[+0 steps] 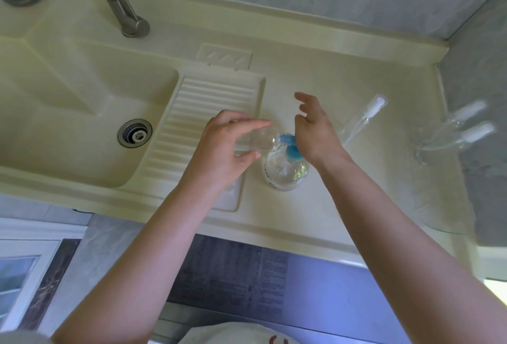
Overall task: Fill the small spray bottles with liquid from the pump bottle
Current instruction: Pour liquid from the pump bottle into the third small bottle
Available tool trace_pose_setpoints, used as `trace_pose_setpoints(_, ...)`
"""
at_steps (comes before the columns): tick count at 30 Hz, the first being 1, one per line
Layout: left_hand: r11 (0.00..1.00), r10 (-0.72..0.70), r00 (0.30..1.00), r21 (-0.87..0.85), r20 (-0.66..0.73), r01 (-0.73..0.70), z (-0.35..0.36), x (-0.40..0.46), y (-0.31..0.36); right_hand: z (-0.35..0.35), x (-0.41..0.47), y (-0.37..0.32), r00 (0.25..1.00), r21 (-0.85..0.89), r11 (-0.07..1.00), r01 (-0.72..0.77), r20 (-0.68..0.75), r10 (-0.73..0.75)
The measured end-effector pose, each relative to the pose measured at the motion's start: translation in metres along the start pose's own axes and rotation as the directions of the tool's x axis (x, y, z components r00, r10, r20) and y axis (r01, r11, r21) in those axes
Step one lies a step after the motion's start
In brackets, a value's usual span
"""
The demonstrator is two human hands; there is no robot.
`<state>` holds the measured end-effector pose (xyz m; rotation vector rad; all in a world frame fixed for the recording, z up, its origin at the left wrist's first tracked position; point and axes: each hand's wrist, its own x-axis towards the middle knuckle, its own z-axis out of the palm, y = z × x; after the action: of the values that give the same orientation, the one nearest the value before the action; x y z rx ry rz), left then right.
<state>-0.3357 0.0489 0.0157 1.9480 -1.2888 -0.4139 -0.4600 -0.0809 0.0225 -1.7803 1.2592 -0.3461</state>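
Cream counter [343, 75] with moulded sink [82, 113] and ribbed drainboard [214, 97]; the drainboard lies under and beyond the left hand [225, 149]. Grey faucet [120, 3] stands far beyond that hand.

Left hand grips one small clear bottle [258, 139], tilted, neck toward the right hand [315, 135]. Pump bottle [286, 171], one, clear with blue pump head [292, 149], stands upright directly between the hands, partly hidden by the right palm. The small bottle's mouth meets the blue nozzle; contact cannot be confirmed. Right hand rests over the pump head, fingers spread and lifted.

To the right of the right hand: one spray insert [365, 119] lying on the counter, then two blurred spray bottles [452, 130] farther off near the wall.
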Motion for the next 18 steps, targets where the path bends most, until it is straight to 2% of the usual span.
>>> trace_pose_setpoints(4,1.0,-0.017,1.0,0.002,0.013,0.017,0.0042,-0.0002,-0.0027,0.0061,-0.0025,0.0017,0.999,-0.148,0.989,-0.021,-0.034,0.016)
trace_pose_setpoints(10,1.0,-0.007,1.0,-0.006,0.002,0.007,0.0005,0.0008,0.0011,-0.0033,0.0048,0.001,0.998,0.075,0.995,-0.07,0.007,0.07)
trace_pose_setpoints(15,0.999,-0.029,1.0,-0.014,0.012,0.029,0.0015,-0.0009,-0.0006,0.0044,-0.002,-0.0015,1.0,-0.079,0.997,0.019,-0.006,-0.019)
trace_pose_setpoints(18,0.999,-0.037,0.999,-0.019,0.014,0.037,0.003,-0.0016,-0.0006,0.005,-0.0017,0.0013,1.0,-0.082,0.996,0.018,-0.01,-0.019)
